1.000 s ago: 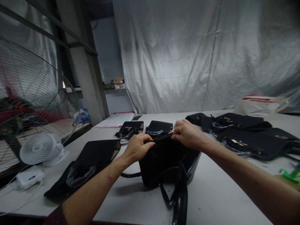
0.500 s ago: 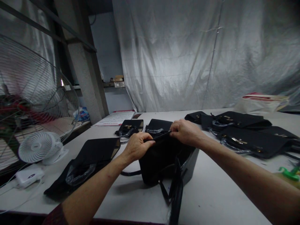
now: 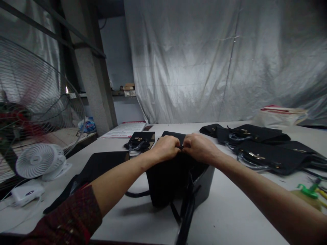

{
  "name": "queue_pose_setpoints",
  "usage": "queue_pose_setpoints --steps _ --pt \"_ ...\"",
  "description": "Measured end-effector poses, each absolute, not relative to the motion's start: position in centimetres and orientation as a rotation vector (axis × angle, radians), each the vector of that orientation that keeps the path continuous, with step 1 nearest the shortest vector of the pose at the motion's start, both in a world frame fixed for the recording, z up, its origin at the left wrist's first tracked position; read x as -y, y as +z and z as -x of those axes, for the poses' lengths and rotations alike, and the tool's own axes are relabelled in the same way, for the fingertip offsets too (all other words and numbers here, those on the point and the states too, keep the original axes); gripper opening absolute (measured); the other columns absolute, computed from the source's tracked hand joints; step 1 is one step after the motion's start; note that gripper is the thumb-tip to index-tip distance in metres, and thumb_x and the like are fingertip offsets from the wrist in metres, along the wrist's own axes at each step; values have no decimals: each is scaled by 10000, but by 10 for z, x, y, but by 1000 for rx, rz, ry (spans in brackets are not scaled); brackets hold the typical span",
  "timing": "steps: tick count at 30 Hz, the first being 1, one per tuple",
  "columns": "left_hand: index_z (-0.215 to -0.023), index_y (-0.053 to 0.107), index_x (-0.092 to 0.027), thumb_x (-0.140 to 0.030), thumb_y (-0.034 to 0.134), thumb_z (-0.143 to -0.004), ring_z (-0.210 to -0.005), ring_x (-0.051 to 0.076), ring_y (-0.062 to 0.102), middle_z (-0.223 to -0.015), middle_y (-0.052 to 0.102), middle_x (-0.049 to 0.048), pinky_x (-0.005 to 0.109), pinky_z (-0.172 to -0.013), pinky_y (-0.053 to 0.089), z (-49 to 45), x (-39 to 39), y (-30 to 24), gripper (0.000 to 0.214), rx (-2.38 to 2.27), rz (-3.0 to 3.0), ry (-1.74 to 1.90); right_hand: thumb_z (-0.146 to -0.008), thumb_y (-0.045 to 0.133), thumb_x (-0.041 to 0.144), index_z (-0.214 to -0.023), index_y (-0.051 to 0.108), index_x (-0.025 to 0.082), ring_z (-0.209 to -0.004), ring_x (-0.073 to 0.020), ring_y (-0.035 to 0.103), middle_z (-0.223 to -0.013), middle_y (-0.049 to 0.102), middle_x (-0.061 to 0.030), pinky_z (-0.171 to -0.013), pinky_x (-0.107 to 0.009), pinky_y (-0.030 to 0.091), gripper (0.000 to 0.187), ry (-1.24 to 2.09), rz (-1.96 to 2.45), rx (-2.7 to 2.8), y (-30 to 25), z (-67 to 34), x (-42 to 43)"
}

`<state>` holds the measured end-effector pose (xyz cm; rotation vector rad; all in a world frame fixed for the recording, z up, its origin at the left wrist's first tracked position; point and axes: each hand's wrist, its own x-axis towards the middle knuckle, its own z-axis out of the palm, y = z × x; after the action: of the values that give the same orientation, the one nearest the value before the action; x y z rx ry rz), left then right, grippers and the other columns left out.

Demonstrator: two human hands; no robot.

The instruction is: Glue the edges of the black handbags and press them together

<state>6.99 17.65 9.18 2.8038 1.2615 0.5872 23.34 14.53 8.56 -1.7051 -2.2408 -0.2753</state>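
Observation:
A black handbag (image 3: 163,185) stands upright on the white table in front of me, its strap hanging toward me. My left hand (image 3: 167,148) pinches the bag's top edge with thumb and fingers. Close beside it, almost touching, my right hand (image 3: 198,148) grips the same edge from the other side. The fingertips hide the exact spot they hold. Behind my hands lies another black bag (image 3: 171,133), partly covered. Under my left forearm rests a larger black bag (image 3: 102,166).
Several black handbags (image 3: 270,153) with plastic-wrapped handles lie at the right. A small white fan (image 3: 38,160) and a white box (image 3: 27,193) with a cable stand at the left. A green-topped bottle (image 3: 308,194) sits near my right forearm. A large caged fan (image 3: 33,102) stands farther left.
My left hand has moved right along the bag's edge and now sits against the right hand. The right hand stays at the edge, with its fingers more closed. The view has shifted slightly.

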Motion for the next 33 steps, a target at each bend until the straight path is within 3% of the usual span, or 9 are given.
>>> queue_pose_setpoints --steps 3,8,14,20,30,33 --pt "-794 728 -221 -267 658 -756 -738 179 613 -745 690 10 253 -656 426 -66 -180 87 92 -1231 -2713 664 -729 686 191 -675 681 200 -990 -217 521 -993 648 -41 -832 -281 424 54 -269 1567 2360 87 -245 -140" --pt "-774 719 -218 -268 659 -758 -680 155 593 -711 679 -5 248 -624 403 -59 -177 85 80 -1183 -2699 672 -778 681 227 -678 690 201 -1007 -217 508 -1002 637 -37 -884 -299 418 103 -236 1540 2334 87 -260 -140" --pt "-775 721 -209 -274 649 -760 -671 153 592 -703 677 1 246 -623 410 -59 -177 84 98 -1184 -2688 684 -811 641 224 -707 682 190 -861 -168 594 -917 665 -27 -762 -250 429 117 -211 1686 2181 86 -259 -140" --pt "-775 718 -209 -264 641 -769 -685 160 596 -715 676 6 251 -631 414 -60 -179 83 95 -1155 -2702 668 -800 630 292 -752 703 213 -791 -205 622 -843 692 -46 -617 -269 396 117 -254 1880 2053 86 -251 -137" --pt "-809 723 -213 -270 597 -792 -703 170 599 -734 681 13 253 -638 403 -65 -175 88 139 -1105 -2802 582 -796 562 337 -782 726 196 -749 -233 634 -808 694 -102 -611 -296 412 217 -359 2003 2017 87 -242 -137" --pt "-822 727 -204 -341 607 -773 -701 187 602 -753 686 32 259 -622 410 -74 -182 90 189 -1107 -2872 518 -792 549 329 -767 728 191 -760 -242 641 -801 694 -110 -611 -299 418 227 -374 2004 2025 88 -241 -137"
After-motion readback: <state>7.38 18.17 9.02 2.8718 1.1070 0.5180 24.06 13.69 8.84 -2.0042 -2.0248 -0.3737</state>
